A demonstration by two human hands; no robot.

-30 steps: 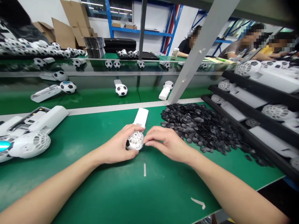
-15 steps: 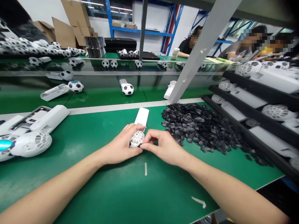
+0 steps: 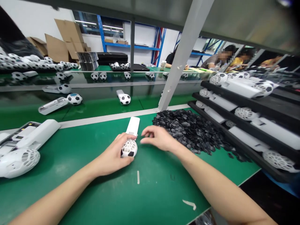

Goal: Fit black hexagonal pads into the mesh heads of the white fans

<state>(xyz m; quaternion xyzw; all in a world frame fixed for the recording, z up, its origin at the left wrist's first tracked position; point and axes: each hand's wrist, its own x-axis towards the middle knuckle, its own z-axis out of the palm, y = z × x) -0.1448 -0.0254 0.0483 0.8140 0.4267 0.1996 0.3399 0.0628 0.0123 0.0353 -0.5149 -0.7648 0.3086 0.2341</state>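
Observation:
My left hand is wrapped round the left side of a white device with a round, football-like lattice head. Black patches show on the head's lower edge, and its flat white handle points away from me on the green table. To the right of the head, my right hand hovers apart from it, thumb and fingers separated, nothing visible between them. Beyond that hand lies a heap of small black pieces.
More white devices lie at the left. Stacked black trays of devices stand at the right. A slanted grey post rises behind the heap. Across the back, a green conveyor carries football-patterned devices. People sit farther off.
My right hand has come off the device's head and its fingers have parted. The black patch at the head's lower right now shows. The view has shifted to the right and upward.

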